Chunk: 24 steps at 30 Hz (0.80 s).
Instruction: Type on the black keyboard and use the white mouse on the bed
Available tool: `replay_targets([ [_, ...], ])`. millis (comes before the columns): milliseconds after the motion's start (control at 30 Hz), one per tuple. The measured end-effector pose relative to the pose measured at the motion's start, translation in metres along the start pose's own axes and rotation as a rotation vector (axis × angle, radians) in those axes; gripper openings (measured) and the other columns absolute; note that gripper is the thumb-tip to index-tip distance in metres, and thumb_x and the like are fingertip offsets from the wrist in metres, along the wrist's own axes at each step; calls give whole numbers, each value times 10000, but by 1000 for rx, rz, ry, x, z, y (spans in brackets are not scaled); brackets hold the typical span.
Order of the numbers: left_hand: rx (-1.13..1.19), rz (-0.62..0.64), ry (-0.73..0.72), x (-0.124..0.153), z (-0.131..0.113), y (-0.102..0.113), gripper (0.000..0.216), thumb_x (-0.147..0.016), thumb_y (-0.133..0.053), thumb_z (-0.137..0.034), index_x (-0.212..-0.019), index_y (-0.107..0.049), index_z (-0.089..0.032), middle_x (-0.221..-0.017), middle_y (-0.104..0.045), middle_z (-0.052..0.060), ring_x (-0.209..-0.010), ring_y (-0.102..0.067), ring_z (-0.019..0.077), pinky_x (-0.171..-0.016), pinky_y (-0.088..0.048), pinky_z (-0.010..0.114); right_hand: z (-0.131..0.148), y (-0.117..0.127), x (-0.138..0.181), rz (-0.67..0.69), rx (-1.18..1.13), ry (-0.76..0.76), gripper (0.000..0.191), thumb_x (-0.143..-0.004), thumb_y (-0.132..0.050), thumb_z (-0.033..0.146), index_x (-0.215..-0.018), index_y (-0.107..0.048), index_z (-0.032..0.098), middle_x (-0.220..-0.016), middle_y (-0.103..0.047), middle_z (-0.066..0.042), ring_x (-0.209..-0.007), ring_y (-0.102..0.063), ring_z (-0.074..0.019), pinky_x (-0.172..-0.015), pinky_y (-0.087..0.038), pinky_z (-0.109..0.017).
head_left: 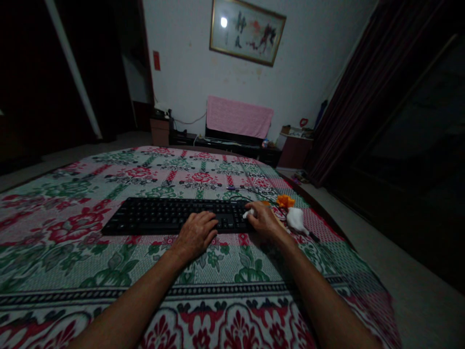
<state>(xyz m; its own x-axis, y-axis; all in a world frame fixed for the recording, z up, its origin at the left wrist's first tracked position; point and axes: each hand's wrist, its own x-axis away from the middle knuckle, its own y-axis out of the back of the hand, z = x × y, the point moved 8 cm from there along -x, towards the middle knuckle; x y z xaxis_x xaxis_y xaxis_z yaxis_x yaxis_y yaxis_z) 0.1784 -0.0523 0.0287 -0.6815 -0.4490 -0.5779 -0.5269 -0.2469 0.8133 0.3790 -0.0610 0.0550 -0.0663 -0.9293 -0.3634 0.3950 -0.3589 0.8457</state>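
A black keyboard (pixel 167 214) lies across a bed covered by a floral red and green cloth (pixel 90 261). My left hand (pixel 196 234) rests at the keyboard's near edge, fingers laid flat on the keys. My right hand (pixel 262 218) is at the keyboard's right end, fingers pinched on a small white wad (pixel 248 213) that touches the keys. A larger white wad (pixel 296 219) and an orange object (pixel 285 200) lie just right of that hand.
A purple pen and a dark cable (pixel 242 190) lie behind the keyboard. Beyond the bed stand a low cabinet with a pink-draped screen (pixel 239 117), a framed picture (pixel 247 31), and a dark curtain (pixel 348 97) at right. Bare floor (pixel 399 271) runs along the bed's right side.
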Motion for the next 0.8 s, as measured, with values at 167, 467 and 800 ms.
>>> replay_targets([
  [167, 4, -5, -4, 1, 1, -1, 246, -881, -509, -258, -1083, -617, -171, -1200, -617, 95, -1127, -524, 248, -920, -412, 418, 5, -4, 3, 107, 73, -8, 237, -754, -552, 96, -951, -670, 155, -988, -666, -82, -924, -594, -187, -842, -425, -290],
  [467, 35, -9, 6, 0, 1, -1, 246, -875, -516, -263, -1082, -622, -182, -1194, -616, 103, -1128, -526, 244, -926, -416, 430, 9, -8, -9, 1, 27, 97, 263, -777, -490, 64, -972, -625, 179, -959, -658, -53, -894, -593, -168, -821, -429, -277],
  [800, 46, 2, 23, -1, 1, 0, 240, -875, -517, -258, -1076, -625, -184, -1199, -616, 94, -1138, -521, 245, -935, -411, 430, 24, -23, -50, 99, 162, 161, 300, -809, -442, 52, -1040, -602, 157, -994, -661, -82, -929, -582, -182, -837, -412, -272],
])
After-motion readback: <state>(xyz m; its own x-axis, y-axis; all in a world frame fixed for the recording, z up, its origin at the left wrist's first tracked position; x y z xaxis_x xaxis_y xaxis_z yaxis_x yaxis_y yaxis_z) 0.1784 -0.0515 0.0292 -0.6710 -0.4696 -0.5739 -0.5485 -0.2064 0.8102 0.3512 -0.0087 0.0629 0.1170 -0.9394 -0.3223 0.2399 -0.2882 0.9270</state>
